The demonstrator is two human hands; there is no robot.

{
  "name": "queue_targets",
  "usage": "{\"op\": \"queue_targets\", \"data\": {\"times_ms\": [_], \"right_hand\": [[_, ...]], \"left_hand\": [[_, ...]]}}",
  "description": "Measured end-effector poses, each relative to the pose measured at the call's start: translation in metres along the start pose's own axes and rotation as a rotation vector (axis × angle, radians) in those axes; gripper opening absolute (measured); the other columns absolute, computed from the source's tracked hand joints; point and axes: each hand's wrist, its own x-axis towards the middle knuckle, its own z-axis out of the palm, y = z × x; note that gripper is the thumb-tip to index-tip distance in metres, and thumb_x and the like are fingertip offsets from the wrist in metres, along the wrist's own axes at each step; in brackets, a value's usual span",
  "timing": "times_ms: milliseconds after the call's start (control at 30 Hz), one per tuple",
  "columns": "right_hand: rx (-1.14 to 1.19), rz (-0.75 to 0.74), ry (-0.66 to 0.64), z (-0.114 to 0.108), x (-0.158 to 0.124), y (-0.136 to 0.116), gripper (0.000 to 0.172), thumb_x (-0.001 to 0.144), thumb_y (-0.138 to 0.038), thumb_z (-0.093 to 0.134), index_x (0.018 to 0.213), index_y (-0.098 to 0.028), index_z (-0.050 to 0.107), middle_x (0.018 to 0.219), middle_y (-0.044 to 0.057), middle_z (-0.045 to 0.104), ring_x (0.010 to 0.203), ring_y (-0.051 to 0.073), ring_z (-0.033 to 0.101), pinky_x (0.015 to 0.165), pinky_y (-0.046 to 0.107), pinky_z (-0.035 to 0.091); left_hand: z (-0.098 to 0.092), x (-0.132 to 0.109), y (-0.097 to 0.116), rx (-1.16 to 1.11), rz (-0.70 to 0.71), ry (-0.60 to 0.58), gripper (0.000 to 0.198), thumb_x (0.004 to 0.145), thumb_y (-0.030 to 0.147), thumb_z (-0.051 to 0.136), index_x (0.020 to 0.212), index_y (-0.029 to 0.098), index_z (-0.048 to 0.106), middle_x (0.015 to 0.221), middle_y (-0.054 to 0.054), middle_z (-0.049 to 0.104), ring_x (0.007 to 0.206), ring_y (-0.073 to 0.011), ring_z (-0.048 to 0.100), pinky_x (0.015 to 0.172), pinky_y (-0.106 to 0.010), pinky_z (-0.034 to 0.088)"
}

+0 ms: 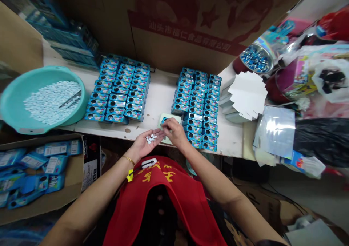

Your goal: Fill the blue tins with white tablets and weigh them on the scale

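My left hand (147, 141) is held palm up at the table's front edge, cupping several small white tablets (151, 138). My right hand (174, 129) is beside it, its fingers pinched over a small blue tin (164, 121) that rests on a pale green tray (168, 119). What the pinched fingers hold is too small to make out. Two blocks of the same blue tins stand on the white table, one on the left (118, 89) and one on the right (197, 106).
A teal basin (16, 93) of white tablets with a scoop stands at the left. A stack of white cards (247, 93) lies at the right, beside bags and clutter. A cardboard box (73, 191) of blue packets sits low on the left. A cardboard wall backs the table.
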Motion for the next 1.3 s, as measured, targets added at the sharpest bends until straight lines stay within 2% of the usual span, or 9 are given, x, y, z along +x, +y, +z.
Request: {"op": "queue_targets", "data": {"times_ms": [167,400,500,833,967,1067,1133,1233,1300], "right_hand": [[-0.051,0.036,0.021,-0.011,0.015,0.024,0.015,0.078,-0.017,0.049,0.084,-0.019,0.062,0.085,0.003,0.058,0.082,0.013,0.054,0.077,0.026,0.043],[0.195,0.235,0.255,-0.022,-0.002,0.027,0.010,0.074,-0.024,0.055,0.079,-0.019,0.063,0.082,0.002,0.060,0.077,0.014,0.056,0.066,0.025,0.046],[0.241,0.287,0.283,-0.024,-0.005,0.029,0.011,0.073,-0.025,0.056,0.078,-0.019,0.063,0.081,0.001,0.059,0.073,0.013,0.056,0.064,0.025,0.046],[0.099,0.089,0.215,-0.012,0.010,0.027,0.012,0.076,-0.018,0.052,0.080,-0.019,0.063,0.081,0.001,0.060,0.078,0.012,0.056,0.071,0.025,0.044],[0.037,0.068,0.185,-0.017,0.010,0.030,0.012,0.078,-0.019,0.051,0.085,-0.018,0.062,0.087,0.003,0.061,0.083,0.013,0.056,0.076,0.026,0.044],[-0.034,0.075,0.215,-0.016,0.001,0.016,0.015,0.082,-0.021,0.048,0.088,-0.018,0.060,0.090,0.005,0.060,0.088,0.014,0.054,0.079,0.028,0.043],[-0.060,-0.001,0.083,-0.007,-0.009,-0.004,0.016,0.084,-0.022,0.045,0.091,-0.018,0.059,0.089,0.005,0.060,0.088,0.014,0.053,0.080,0.028,0.042],[-0.149,-0.188,-0.315,0.019,-0.027,-0.036,0.017,0.084,-0.021,0.046,0.097,-0.018,0.057,0.090,0.005,0.058,0.086,0.014,0.052,0.077,0.026,0.042],[-0.266,-0.240,-0.472,0.037,-0.036,-0.049,0.019,0.084,-0.018,0.045,0.100,-0.016,0.054,0.091,0.006,0.056,0.086,0.015,0.050,0.075,0.027,0.042]], "left_hand": [[-0.014,-0.005,0.002,-0.004,0.006,0.030,0.023,0.080,0.014,0.044,0.094,0.003,0.059,0.093,-0.018,0.065,0.098,-0.0259,0.058,0.084,-0.036,0.048],[-0.044,-0.030,0.002,-0.048,0.028,0.137,0.023,0.080,0.012,0.044,0.096,0.004,0.058,0.094,-0.017,0.064,0.092,-0.0233,0.060,0.080,-0.034,0.050],[-0.055,-0.038,0.001,-0.085,0.028,0.192,0.022,0.081,0.012,0.043,0.095,0.004,0.058,0.092,-0.017,0.065,0.092,-0.0236,0.060,0.079,-0.034,0.051],[-0.063,-0.043,0.002,-0.117,0.049,0.205,0.024,0.081,0.011,0.041,0.099,0.006,0.057,0.094,-0.017,0.064,0.093,-0.0242,0.060,0.078,-0.036,0.052],[-0.063,-0.044,0.002,-0.115,0.048,0.204,0.025,0.081,0.011,0.041,0.099,0.006,0.057,0.094,-0.016,0.064,0.093,-0.0240,0.060,0.077,-0.035,0.052],[-0.060,-0.044,0.000,-0.103,0.020,0.175,0.024,0.081,0.012,0.041,0.098,0.006,0.057,0.098,-0.017,0.063,0.096,-0.0246,0.058,0.079,-0.036,0.051],[-0.056,-0.043,-0.003,-0.090,0.000,0.141,0.023,0.081,0.013,0.041,0.096,0.006,0.058,0.099,-0.016,0.063,0.097,-0.0246,0.058,0.080,-0.037,0.050],[-0.052,-0.042,-0.007,-0.076,-0.027,0.097,0.020,0.083,0.016,0.041,0.083,0.009,0.060,0.082,-0.012,0.066,0.080,-0.0201,0.063,0.076,-0.036,0.050],[-0.052,-0.042,-0.010,-0.065,-0.054,0.087,0.021,0.083,0.016,0.041,0.076,0.010,0.059,0.070,-0.008,0.066,0.067,-0.0166,0.063,0.071,-0.034,0.051]]}}
